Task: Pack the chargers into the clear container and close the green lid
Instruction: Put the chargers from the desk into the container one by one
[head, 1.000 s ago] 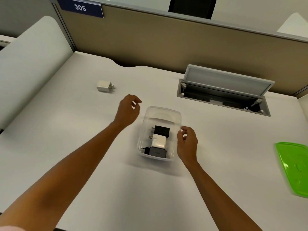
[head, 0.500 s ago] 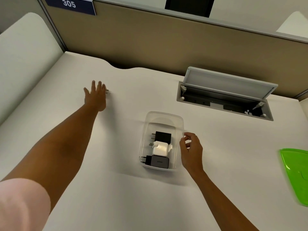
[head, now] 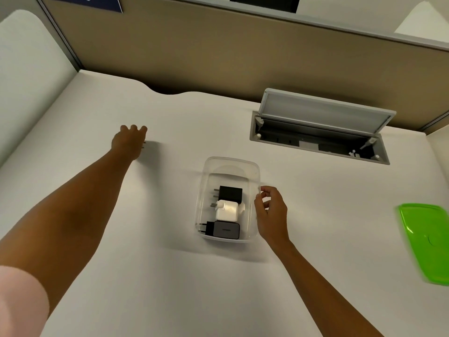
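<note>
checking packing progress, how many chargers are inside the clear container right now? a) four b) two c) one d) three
d, the clear container holds three: a black charger, a white charger and a grey charger, lined up from far to near.

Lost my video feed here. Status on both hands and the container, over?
Left hand down over something on the white desk, grip unclear. Right hand at the clear plastic container's rim. Three chargers inside. Flat green lid off, far right.

The left hand (head: 130,142) covers a plug near the desk's (head: 170,276) far-left corner while the right hand (head: 269,212) pinches the clear container's (head: 252,166) right rim.
</note>
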`<state>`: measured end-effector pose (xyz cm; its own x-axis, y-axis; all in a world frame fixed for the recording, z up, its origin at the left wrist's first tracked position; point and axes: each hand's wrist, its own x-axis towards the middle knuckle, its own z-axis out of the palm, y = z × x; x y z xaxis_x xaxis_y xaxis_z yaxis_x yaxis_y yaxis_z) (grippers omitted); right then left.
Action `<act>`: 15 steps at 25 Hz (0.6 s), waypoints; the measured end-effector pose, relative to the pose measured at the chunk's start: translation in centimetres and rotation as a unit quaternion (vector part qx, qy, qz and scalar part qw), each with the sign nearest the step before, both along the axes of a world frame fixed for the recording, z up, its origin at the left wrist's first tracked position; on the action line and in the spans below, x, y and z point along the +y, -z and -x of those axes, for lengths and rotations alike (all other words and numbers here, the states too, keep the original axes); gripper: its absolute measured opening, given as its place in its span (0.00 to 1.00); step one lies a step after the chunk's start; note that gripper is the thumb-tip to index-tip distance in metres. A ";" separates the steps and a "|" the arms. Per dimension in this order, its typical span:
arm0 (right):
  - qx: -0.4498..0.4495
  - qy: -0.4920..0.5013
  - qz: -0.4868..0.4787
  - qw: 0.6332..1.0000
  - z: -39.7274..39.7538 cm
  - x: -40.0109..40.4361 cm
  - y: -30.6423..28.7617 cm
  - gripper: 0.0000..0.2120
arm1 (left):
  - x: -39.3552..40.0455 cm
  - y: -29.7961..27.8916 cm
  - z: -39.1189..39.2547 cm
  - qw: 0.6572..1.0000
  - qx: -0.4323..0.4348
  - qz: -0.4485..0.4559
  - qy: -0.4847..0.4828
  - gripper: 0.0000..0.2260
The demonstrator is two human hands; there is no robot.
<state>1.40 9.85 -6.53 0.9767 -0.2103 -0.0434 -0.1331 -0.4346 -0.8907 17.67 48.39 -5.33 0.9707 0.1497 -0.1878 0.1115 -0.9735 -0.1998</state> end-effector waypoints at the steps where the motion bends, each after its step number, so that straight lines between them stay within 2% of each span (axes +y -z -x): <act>1: 0.001 -0.001 -0.002 1.000 0.0 0.0 -0.1 0.08 | -0.7 -0.4 0.4 1.000 0.008 0.014 -0.004 0.22; 2: 0.001 -0.001 -0.004 1.000 0.1 0.0 -0.2 0.08 | -1.5 -0.8 0.8 0.999 0.014 0.040 -0.009 0.23; 4: 0.005 -0.005 -0.004 1.000 0.2 0.0 -0.3 0.07 | -3.8 -2.3 1.6 0.987 0.014 0.161 -0.019 0.25; 7: 0.016 -0.011 -0.008 1.000 0.2 0.0 -0.5 0.07 | -7.9 -5.4 3.7 0.925 -0.061 0.374 -0.025 0.25; 9: 0.026 -0.012 -0.013 0.999 0.1 -0.1 -0.5 0.09 | -10.8 -7.4 5.9 0.879 -0.108 0.463 -0.036 0.23; 12: 0.028 -0.017 -0.013 0.999 0.2 -0.3 -0.7 0.09 | -15.4 -9.1 8.8 0.838 -0.101 0.535 -0.024 0.24; 15: 0.035 -0.015 -0.004 0.999 0.3 -0.3 -0.8 0.10 | -19.2 -7.9 10.3 0.848 -0.044 0.527 0.040 0.25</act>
<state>1.12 9.53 -5.69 0.9770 -0.1801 -0.1141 -0.1829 -0.4325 -0.8829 7.35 29.20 2.55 0.9870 -0.1238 -0.1029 0.0057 -0.6118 0.7910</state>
